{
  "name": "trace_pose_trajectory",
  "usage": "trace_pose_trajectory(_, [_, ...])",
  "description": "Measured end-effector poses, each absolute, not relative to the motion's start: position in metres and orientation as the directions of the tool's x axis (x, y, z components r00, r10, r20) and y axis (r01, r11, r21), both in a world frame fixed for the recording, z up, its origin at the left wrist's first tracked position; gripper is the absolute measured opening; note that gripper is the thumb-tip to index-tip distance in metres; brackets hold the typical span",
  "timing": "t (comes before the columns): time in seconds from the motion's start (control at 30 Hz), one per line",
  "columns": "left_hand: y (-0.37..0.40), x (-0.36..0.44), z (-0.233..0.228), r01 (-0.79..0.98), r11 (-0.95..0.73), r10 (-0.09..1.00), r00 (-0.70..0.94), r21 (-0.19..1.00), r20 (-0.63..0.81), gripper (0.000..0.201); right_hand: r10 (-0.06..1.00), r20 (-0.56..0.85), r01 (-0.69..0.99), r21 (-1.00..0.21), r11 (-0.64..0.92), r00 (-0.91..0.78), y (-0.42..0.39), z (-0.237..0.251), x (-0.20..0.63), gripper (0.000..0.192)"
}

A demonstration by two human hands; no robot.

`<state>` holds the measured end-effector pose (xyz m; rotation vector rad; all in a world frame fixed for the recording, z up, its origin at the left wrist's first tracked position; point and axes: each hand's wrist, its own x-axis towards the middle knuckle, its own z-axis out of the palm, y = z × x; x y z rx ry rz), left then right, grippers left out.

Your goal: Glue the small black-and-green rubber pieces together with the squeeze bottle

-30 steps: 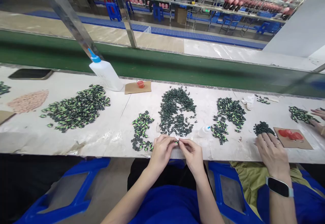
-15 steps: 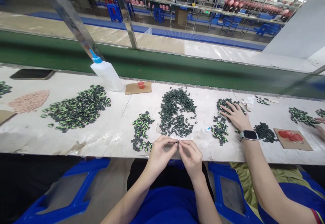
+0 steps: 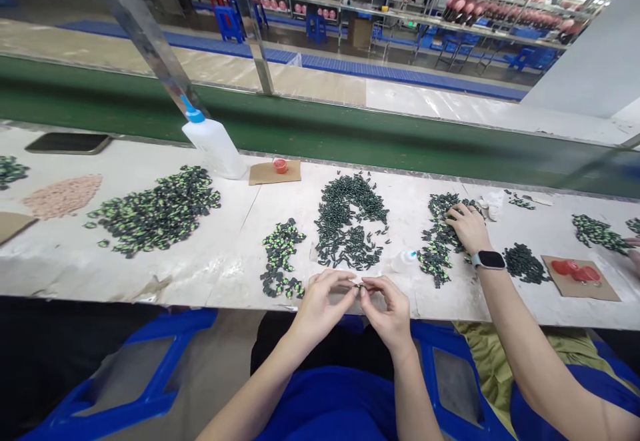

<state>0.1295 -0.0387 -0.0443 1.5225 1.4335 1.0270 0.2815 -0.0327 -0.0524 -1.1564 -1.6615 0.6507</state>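
My left hand (image 3: pixel 324 304) and my right hand (image 3: pixel 389 307) meet at the near edge of the white table (image 3: pixel 225 254), fingertips pinched together on one small dark part (image 3: pixel 359 286). Just beyond them lies a pile of dark green parts (image 3: pixel 350 221). Left of it sits a smaller pile of black and bright green parts (image 3: pixel 280 254). A small clear bottle (image 3: pixel 404 259) lies to the right of my hands.
A co-worker's hand (image 3: pixel 467 226) with a watch rests on another dark pile (image 3: pixel 440 234) at the right. A large white bottle with a blue cap (image 3: pixel 213 142) leans at the back. A big green-black pile (image 3: pixel 155 211) and pink bits (image 3: pixel 63 195) lie left; red cups (image 3: pixel 575 271) right.
My hands stay pinched together and have dropped slightly toward the table edge. The co-worker's hand reached from the near right onto the dark pile and now pulls back a little.
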Motion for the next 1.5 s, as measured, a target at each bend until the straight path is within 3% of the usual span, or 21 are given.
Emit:
trace_pose_trajectory(0.13, [-0.037, 0.116, -0.047, 0.468, -0.054, 0.996, -0.043, 0.882, 0.084, 0.047, 0.918, 0.394, 0.475, -0.815, 0.331, 0.036, -0.031, -0.053, 0.307, 0.009])
trace_pose_trajectory(0.2, [-0.035, 0.102, -0.049, 0.573, -0.035, 0.981, -0.138, 0.819, 0.138, 0.039, 0.893, 0.397, 0.546, -0.806, 0.228, 0.212, -0.029, -0.055, 0.321, 0.012])
trace_pose_trajectory(0.33, [-0.03, 0.072, -0.05, 0.721, 0.014, 0.954, -0.218, 0.693, 0.208, 0.022, 0.741, 0.417, 0.606, -0.795, 0.017, 0.526, -0.024, -0.059, 0.336, 0.03])
trace_pose_trajectory(0.6, [-0.043, 0.049, -0.053, 0.854, -0.066, 0.977, -0.05, 0.516, 0.209, 0.018, 0.815, 0.517, 0.747, -0.643, 0.169, 0.26, -0.011, -0.072, 0.325, 0.053])
trace_pose_trajectory(0.73, [-0.049, 0.048, -0.058, 0.892, -0.138, 0.969, 0.032, 0.431, 0.244, 0.019, 0.836, 0.485, 0.751, -0.645, 0.142, 0.258, -0.003, -0.079, 0.326, 0.045])
trace_pose_trajectory(0.87, [-0.052, 0.048, -0.054, 0.918, -0.17, 0.964, 0.079, 0.359, 0.254, 0.019, 0.86, 0.408, 0.649, -0.751, 0.124, 0.308, -0.003, -0.073, 0.325, 0.037])
trace_pose_trajectory(1.07, [-0.056, 0.058, -0.049, 0.947, -0.099, 0.959, 0.008, 0.307, 0.284, 0.017, 0.863, 0.277, 0.299, -0.941, 0.156, 0.421, -0.01, -0.074, 0.315, 0.04])
trace_pose_trajectory(1.27, [-0.039, 0.072, -0.062, 0.92, -0.042, 0.951, -0.083, 0.39, 0.299, 0.015, 0.822, 0.285, 0.151, -0.958, 0.242, 0.493, -0.013, -0.073, 0.313, 0.037])
trace_pose_trajectory(1.5, [-0.023, 0.088, -0.061, 0.862, -0.1, 0.959, -0.051, 0.496, 0.28, 0.018, 0.83, 0.111, -0.125, -0.969, 0.211, 0.547, -0.017, -0.076, 0.303, 0.032])
